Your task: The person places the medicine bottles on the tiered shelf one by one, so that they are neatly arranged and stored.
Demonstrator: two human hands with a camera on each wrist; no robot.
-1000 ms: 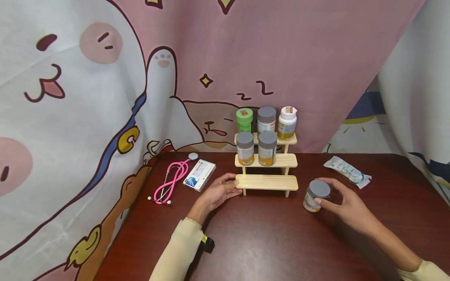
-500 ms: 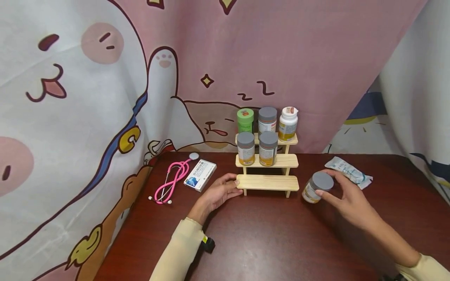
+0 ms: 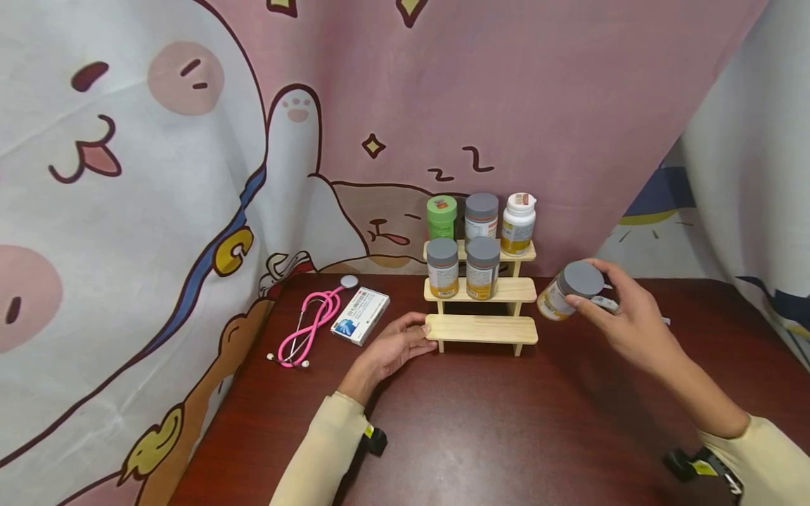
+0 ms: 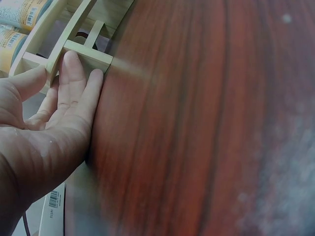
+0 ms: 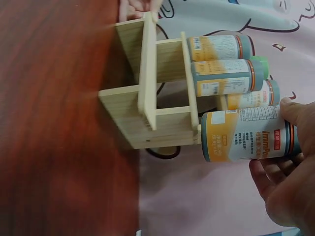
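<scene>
In the head view my right hand (image 3: 633,320) grips a grey-lidded supplement jar (image 3: 557,299) near its lid, thumb on the near side. The jar is tilted, held in the air just right of a three-step wooden stand (image 3: 481,329). My left hand (image 3: 395,346) holds the left end of the stand's lowest step, thumb at the board's edge and fingers against the side support (image 4: 88,54). Two similar jars (image 3: 482,270) stand on the middle step. On the top step are a green bottle (image 3: 441,219), another grey-lidded jar (image 3: 481,214) and a white bottle (image 3: 519,225).
A pink stethoscope (image 3: 310,327) and a white medicine box (image 3: 361,316) lie left of the stand on the dark red table (image 3: 468,422). Behind my right hand a white packet (image 3: 605,303) is mostly hidden. A printed curtain (image 3: 538,105) hangs close behind the stand.
My right hand has lifted the supplement jar off the table and carried it away from me, up to middle-step height, tilting it more. My left hand stays on the stand.
</scene>
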